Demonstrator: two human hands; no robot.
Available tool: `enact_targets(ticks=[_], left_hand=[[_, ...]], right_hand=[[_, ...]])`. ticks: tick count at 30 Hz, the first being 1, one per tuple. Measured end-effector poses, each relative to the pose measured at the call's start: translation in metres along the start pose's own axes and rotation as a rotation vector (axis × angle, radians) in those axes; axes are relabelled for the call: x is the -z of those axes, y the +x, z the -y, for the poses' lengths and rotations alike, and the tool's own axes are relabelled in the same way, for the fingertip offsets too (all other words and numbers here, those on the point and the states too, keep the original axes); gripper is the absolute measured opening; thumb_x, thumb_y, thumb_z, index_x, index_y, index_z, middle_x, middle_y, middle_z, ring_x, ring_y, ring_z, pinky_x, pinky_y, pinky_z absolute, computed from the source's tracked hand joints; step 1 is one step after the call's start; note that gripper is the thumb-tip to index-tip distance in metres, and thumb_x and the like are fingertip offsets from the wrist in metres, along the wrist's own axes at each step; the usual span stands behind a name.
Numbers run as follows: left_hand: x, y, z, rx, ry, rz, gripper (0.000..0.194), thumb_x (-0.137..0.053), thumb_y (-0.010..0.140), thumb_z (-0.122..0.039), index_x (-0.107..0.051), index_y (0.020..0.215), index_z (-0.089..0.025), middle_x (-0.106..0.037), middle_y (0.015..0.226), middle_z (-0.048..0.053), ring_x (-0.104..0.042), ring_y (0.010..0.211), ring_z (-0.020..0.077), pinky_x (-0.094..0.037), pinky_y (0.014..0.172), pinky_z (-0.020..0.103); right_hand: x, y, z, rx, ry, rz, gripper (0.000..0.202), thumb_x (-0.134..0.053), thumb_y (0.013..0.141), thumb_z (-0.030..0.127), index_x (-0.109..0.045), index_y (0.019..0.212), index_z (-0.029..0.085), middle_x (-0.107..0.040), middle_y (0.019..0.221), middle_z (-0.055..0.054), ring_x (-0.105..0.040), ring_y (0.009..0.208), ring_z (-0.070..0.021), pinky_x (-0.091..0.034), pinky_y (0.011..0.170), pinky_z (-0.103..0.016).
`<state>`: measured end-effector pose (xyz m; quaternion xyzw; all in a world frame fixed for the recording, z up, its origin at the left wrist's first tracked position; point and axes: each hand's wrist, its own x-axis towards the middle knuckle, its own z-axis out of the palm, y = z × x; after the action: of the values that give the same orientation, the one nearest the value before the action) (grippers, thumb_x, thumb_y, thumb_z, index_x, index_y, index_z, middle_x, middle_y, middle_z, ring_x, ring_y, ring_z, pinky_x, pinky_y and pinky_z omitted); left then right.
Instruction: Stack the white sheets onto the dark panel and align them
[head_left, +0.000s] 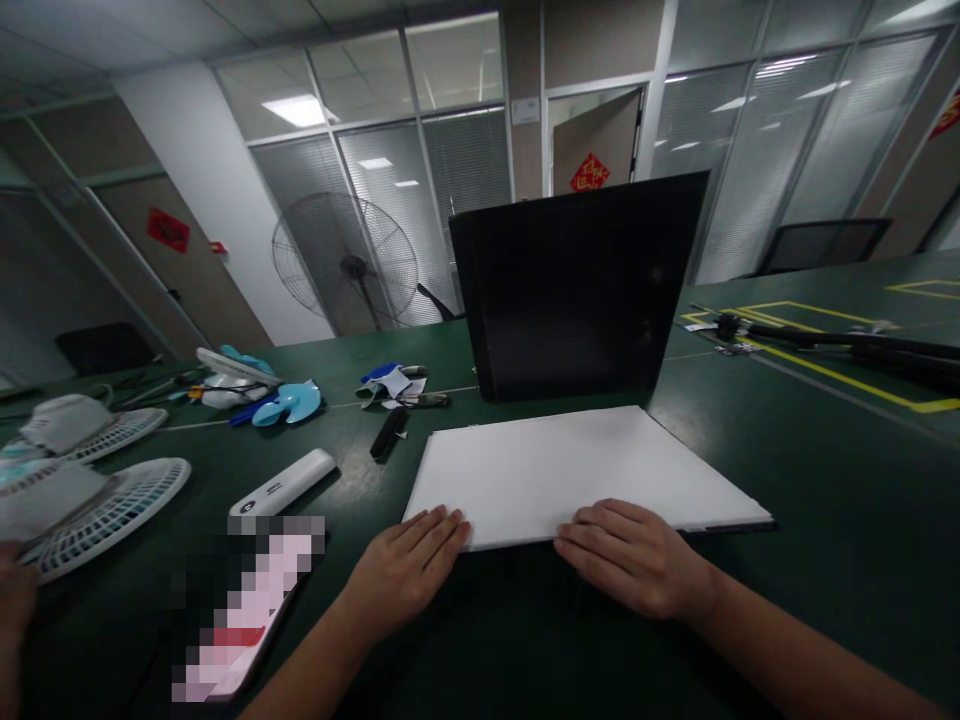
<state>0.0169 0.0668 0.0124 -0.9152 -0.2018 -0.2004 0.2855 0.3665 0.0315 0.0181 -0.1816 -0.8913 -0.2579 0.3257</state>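
A flat white panel (555,470) with a thin dark edge lies on the green table. Behind it a large black panel (577,290) stands almost upright, leaning slightly; whether the two are joined I cannot tell. My left hand (409,560) rests on the near left corner of the white panel, fingers straight and side by side. On the near edge, right of the middle, my right hand (637,555) lies with its fingers stretched out flat. Both thumbs are hidden. Neither hand appears to hold anything.
Left of me are a white power-bank-like device (285,485), a blurred-out pink phone-like object (255,620), and white fan parts (112,510) near another person's hand (15,590). Light-blue fan blades (289,403) lie farther back. A black arm-like stand (825,340) lies at right.
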Motion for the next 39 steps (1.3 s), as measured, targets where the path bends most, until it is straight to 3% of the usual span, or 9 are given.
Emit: enact_targets(ticks=[9, 15, 21, 23, 25, 26, 28, 31, 39], left_hand=[[0.004, 0.002, -0.001, 0.169, -0.226, 0.239, 0.049, -0.043, 0.100, -0.006, -0.058, 0.143, -0.021, -0.064, 0.141, 0.012, -0.062, 0.130, 0.0306, -0.056, 0.104, 0.050], [0.022, 0.027, -0.012, 0.152, -0.399, 0.252, 0.044, -0.042, 0.102, -0.012, -0.058, 0.143, -0.020, -0.062, 0.144, 0.013, -0.058, 0.135, 0.0297, -0.051, 0.111, 0.049], [0.010, 0.100, -0.030, 0.184, -0.706, 0.177, 0.038, -0.045, 0.102, -0.013, -0.065, 0.131, -0.026, -0.065, 0.142, 0.008, -0.054, 0.139, 0.0255, -0.034, 0.122, 0.053], [0.000, 0.132, -0.059, 0.371, -0.824, 0.019, 0.041, -0.045, 0.099, -0.010, -0.064, 0.131, -0.028, -0.053, 0.155, 0.005, -0.035, 0.152, 0.0254, -0.021, 0.126, 0.055], [-0.007, 0.164, -0.101, 0.777, -0.997, -0.165, 0.059, -0.063, 0.090, -0.018, -0.048, 0.147, -0.021, -0.028, 0.168, 0.013, -0.013, 0.159, 0.0302, -0.016, 0.127, 0.055], [-0.009, 0.180, -0.124, 0.997, -1.147, -0.219, 0.073, -0.070, 0.085, -0.021, -0.039, 0.151, -0.017, -0.027, 0.167, 0.017, -0.014, 0.158, 0.0318, -0.018, 0.126, 0.052], [-0.009, 0.211, -0.168, 1.267, -1.638, -0.170, 0.063, -0.067, 0.088, -0.028, -0.042, 0.145, -0.018, -0.050, 0.151, 0.018, -0.044, 0.146, 0.0309, -0.038, 0.117, 0.044], [-0.009, 0.255, -0.212, 1.278, -2.269, -0.059, 0.032, -0.056, 0.093, -0.033, -0.057, 0.120, -0.016, -0.071, 0.117, 0.015, -0.069, 0.112, 0.0292, -0.054, 0.095, 0.037], [-0.043, 0.316, -0.222, 1.533, -2.033, 0.047, 0.020, -0.060, 0.081, -0.013, -0.057, 0.100, -0.017, -0.069, 0.101, 0.011, -0.069, 0.099, 0.0248, -0.053, 0.078, 0.029]], right_hand=[[0.005, -0.006, 0.003, 0.025, -0.169, 0.059, 0.027, -0.057, 0.093, 0.009, -0.070, 0.117, 0.006, -0.074, 0.113, -0.015, -0.072, 0.104, -0.0234, -0.063, 0.084, -0.037], [0.061, -0.002, 0.020, 0.003, -0.204, 0.257, 0.034, -0.053, 0.087, 0.007, -0.068, 0.118, 0.006, -0.076, 0.109, -0.013, -0.074, 0.091, -0.0233, -0.062, 0.062, -0.031], [0.122, -0.012, 0.030, -0.058, -0.266, 0.412, 0.048, -0.051, 0.069, -0.002, -0.068, 0.113, 0.009, -0.076, 0.099, -0.012, -0.073, 0.075, -0.0205, -0.056, 0.054, -0.029], [0.135, -0.019, 0.026, -0.167, -0.269, 0.505, 0.051, -0.052, 0.064, -0.004, -0.069, 0.109, 0.011, -0.075, 0.089, -0.008, -0.069, 0.061, -0.0177, -0.053, 0.050, -0.028], [0.144, -0.027, 0.021, -0.297, -0.268, 0.604, 0.050, -0.053, 0.059, -0.006, -0.069, 0.102, 0.013, -0.072, 0.081, -0.004, -0.065, 0.051, -0.0163, -0.050, 0.046, -0.028], [0.148, -0.031, 0.018, -0.353, -0.275, 0.642, 0.048, -0.053, 0.058, -0.006, -0.069, 0.099, 0.014, -0.070, 0.079, -0.003, -0.064, 0.050, -0.0166, -0.049, 0.046, -0.028], [0.153, -0.040, 0.013, -0.425, -0.306, 0.677, 0.042, -0.054, 0.060, -0.006, -0.069, 0.093, 0.015, -0.069, 0.077, -0.002, -0.065, 0.051, -0.0176, -0.048, 0.046, -0.029], [0.157, -0.051, 0.009, -0.482, -0.339, 0.673, 0.037, -0.054, 0.066, -0.005, -0.069, 0.093, 0.016, -0.069, 0.076, -0.003, -0.065, 0.052, -0.0169, -0.047, 0.048, -0.028], [0.172, -0.086, 0.007, -0.731, -0.247, 0.644, 0.032, -0.052, 0.090, 0.014, -0.069, 0.118, 0.021, -0.075, 0.104, -0.006, -0.074, 0.081, -0.0223, -0.061, 0.071, -0.036]])
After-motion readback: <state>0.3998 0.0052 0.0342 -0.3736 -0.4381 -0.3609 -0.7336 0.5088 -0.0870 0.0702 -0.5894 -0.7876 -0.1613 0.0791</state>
